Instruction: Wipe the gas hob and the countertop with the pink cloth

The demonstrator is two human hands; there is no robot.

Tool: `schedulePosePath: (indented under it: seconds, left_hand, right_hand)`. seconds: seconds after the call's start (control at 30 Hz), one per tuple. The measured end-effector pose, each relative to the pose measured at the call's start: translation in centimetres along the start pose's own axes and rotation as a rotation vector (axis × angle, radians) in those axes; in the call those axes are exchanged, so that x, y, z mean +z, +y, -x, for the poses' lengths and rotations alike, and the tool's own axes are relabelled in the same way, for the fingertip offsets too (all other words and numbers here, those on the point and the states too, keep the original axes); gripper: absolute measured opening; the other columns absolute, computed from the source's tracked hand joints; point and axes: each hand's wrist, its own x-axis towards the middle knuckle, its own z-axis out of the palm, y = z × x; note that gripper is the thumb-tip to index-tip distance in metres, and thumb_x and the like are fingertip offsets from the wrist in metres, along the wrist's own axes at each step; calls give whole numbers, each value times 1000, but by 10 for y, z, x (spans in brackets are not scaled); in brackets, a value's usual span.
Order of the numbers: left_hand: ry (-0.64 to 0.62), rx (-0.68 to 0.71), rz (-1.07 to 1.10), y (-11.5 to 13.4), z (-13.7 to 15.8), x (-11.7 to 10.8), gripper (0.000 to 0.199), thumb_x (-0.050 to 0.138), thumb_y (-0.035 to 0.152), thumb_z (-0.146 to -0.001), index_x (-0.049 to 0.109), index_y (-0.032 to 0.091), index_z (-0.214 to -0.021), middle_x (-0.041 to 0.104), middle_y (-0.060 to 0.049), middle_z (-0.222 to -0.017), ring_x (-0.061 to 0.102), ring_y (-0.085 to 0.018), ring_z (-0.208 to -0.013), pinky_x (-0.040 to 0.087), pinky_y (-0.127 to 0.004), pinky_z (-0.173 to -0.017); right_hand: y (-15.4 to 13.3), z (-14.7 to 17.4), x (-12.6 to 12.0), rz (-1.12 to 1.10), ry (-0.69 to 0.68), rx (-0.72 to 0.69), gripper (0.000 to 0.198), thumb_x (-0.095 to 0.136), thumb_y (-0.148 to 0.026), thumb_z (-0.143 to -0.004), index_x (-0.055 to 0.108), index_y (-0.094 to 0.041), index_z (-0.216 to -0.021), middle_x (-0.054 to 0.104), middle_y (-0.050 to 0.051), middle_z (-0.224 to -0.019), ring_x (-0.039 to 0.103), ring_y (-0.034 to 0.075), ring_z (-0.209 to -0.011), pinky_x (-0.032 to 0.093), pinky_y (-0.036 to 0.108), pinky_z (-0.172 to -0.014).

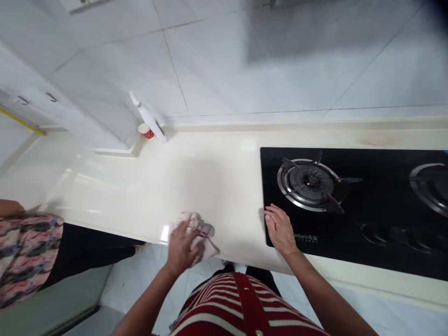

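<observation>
On the front edge of the cream countertop (pixel 224 186), my left hand (pixel 182 248) grips a pale pink cloth (pixel 208 249). The cloth is bunched under the fingers and has a purple mark on it; part of it lies beneath the palm. My right hand (pixel 283 232) rests on the left front corner of a black glass gas cooktop (pixel 378 186), fingers stretched out and holding nothing. Just beyond that hand is a round burner (pixel 311 181) with metal pan supports.
A white appliance-like stick (pixel 149 116) leans against the wall at the back left, beside a red-and-white paper cup (pixel 146 130). Another person in a floral top (pixel 31 247) stands at the far left. A second burner (pixel 434 186) lies at the right edge.
</observation>
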Motion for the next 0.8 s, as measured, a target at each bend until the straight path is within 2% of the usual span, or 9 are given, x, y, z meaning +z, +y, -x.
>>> schedulePosePath:
  seconds: [0.07,0.13,0.2,0.23,0.27,0.4,0.5,0.67,0.8]
  left_hand:
    - [58,-124,-56,-32,14,-10,41,63,30,-78,69,32,-118,46,-6,-152,42,-31,-138,37,-47,-111]
    - [127,-269,-118,-46,23,-12,37,61,30,-77,71,30,-113,49,-8,-148,46,-31,-134,38,-47,-109]
    - [171,-363,-168,-40,25,-7,35,60,31,-78,72,29,-111,49,-9,-146,48,-33,-131,39,-49,-106]
    - [168,-365,-177,-30,25,-2,35,61,32,-77,72,29,-110,49,-10,-146,47,-34,-130,39,-50,-104]
    - [148,-332,-171,-17,25,5,35,63,33,-76,72,30,-110,48,-10,-147,46,-35,-131,39,-51,-103]
    - [7,-39,-60,47,17,31,44,69,41,-74,69,35,-118,46,-7,-151,41,-39,-134,37,-53,-100]
    - [-68,60,-6,83,6,41,45,70,45,-75,67,35,-119,44,-8,-152,41,-39,-133,37,-54,-98]
    - [-184,205,31,105,-20,36,38,68,44,-78,67,28,-112,44,-12,-150,41,-39,-130,39,-55,-96]
    - [-209,333,49,125,-47,35,33,62,45,-84,66,23,-108,47,-14,-145,42,-37,-127,39,-55,-96]
  right_hand:
    - [0,0,0,8,-1,-2,34,39,-34,-100,69,-22,-107,66,10,-118,53,27,-127,42,51,-107]
    - [-1,0,-1,18,2,-8,33,39,-34,-100,69,-21,-106,66,10,-118,53,27,-127,42,50,-107]
    - [-2,0,-1,34,-1,-17,33,39,-33,-100,69,-21,-105,65,11,-118,53,27,-127,42,49,-106]
    - [-3,0,0,47,-7,-21,33,39,-33,-100,69,-21,-105,64,11,-118,52,27,-127,42,50,-106]
    - [-3,1,0,63,-17,-25,32,40,-34,-100,69,-21,-105,63,11,-119,51,28,-128,42,50,-106]
    - [-6,2,1,119,-54,-52,31,45,-38,-98,69,-21,-106,58,13,-124,48,31,-131,41,52,-106]
    - [-8,2,0,118,-54,-66,30,44,-37,-98,68,-20,-108,57,13,-125,47,31,-131,41,52,-107]
    - [-10,2,-2,47,-25,-42,34,37,-32,-101,66,-20,-112,58,13,-124,47,28,-131,42,52,-110]
    - [-11,3,-1,12,-16,-19,36,35,-33,-101,65,-19,-115,59,14,-123,49,28,-131,43,54,-109]
